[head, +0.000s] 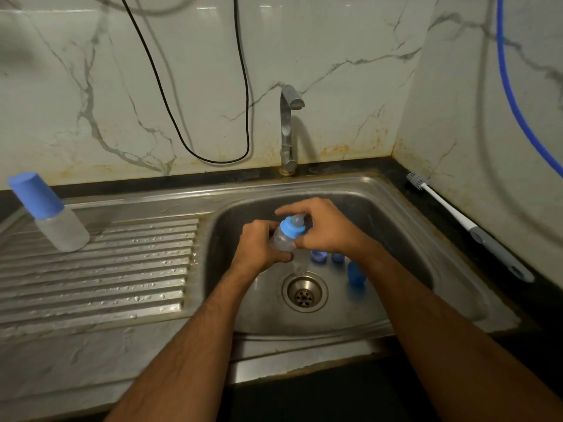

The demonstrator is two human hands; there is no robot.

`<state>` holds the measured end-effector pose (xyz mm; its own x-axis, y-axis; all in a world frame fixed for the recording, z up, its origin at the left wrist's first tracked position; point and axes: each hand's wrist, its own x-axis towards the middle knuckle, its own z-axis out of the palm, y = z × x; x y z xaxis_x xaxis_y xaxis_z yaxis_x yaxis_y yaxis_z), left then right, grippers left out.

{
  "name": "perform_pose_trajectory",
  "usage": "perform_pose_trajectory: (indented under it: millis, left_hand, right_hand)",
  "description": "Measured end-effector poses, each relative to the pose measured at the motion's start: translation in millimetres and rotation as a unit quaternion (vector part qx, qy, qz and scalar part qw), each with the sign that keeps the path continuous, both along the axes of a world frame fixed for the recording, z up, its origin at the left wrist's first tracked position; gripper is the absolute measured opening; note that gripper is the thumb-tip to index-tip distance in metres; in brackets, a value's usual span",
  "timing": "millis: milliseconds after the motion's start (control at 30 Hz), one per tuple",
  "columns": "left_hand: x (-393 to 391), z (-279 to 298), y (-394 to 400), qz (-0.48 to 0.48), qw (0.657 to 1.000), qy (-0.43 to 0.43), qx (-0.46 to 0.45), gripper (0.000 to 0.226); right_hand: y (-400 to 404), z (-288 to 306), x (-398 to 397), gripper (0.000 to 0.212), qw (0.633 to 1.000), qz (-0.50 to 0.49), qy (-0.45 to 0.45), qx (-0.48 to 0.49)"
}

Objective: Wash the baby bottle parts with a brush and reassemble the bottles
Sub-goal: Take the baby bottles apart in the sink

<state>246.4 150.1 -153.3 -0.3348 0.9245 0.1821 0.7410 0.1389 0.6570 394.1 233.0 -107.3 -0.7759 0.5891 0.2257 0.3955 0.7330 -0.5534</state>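
Over the sink basin (396,226) I hold a clear baby bottle (281,240) tilted to the right. My left hand (259,248) grips its body. My right hand (323,226) is closed around its blue screw ring (292,228) and teat. Below my right wrist, several loose blue parts lie on the basin floor: a ring (318,256), a small piece (337,257) and a cap (355,274). A second bottle (50,213) with a blue cap stands assembled on the drainboard at left. The bottle brush (469,228) lies on the dark counter at right.
The tap (288,129) rises behind the basin with no water running. The drain (304,292) sits in the basin's middle. The ribbed drainboard (122,269) is wet. A black cable (213,159) and a blue hose (515,95) hang along the marble walls.
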Motion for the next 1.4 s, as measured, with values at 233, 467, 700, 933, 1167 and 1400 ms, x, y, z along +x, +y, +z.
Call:
perform_pose_trajectory:
  millis: [233, 467, 700, 933, 1167, 1400]
  left_hand:
    - [0, -5, 3, -0.02, 1.0, 0.005, -0.012, 0.056]
    - [-2, -9, 3, 0.021, 0.999, 0.016, -0.032, 0.069]
    - [-11, -13, -6, 0.127, 0.989, 0.012, -0.074, 0.061]
    - [-11, -22, -11, 0.133, 0.977, 0.041, -0.161, 0.071]
    - [-13, -32, -9, 0.095, 0.948, 0.145, -0.268, 0.067]
    - [-12, -40, -4, 0.078, 0.918, 0.185, -0.341, 0.072]
  right_hand:
    - [-1, -4, -3, 0.044, 0.998, -0.051, 0.001, 0.028]
    - [8, -1, 4, 0.044, 0.995, -0.056, 0.079, -0.017]
    - [12, -4, 11, 0.04, 0.985, -0.091, 0.126, -0.073]
    - [15, -8, 15, 0.039, 0.983, -0.094, 0.134, -0.087]
    - [17, -10, 16, 0.039, 0.979, -0.097, 0.142, -0.109]
    - [18, -12, 14, 0.04, 0.98, -0.094, 0.138, -0.105]
